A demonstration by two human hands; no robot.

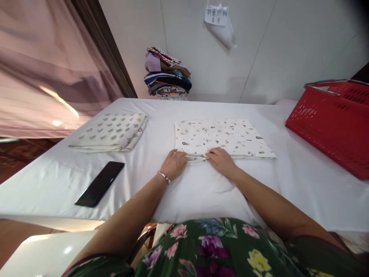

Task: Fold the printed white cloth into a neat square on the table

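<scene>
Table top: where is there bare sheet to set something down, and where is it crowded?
Bare sheet lies between the folded spotted cloth and the printed cloth, between that cloth and the red basket, and right of the phone. It is crowded at the printed cloth's near edge, where the left hand and right hand grip it.

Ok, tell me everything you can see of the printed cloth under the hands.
The cloth is white, thin-looking fabric with small scattered motifs, folded into a flat rectangle. It lies on the white table cover, mid-table. The left hand and right hand both rest on its near edge, where the layers bunch up between the fingers.
</scene>
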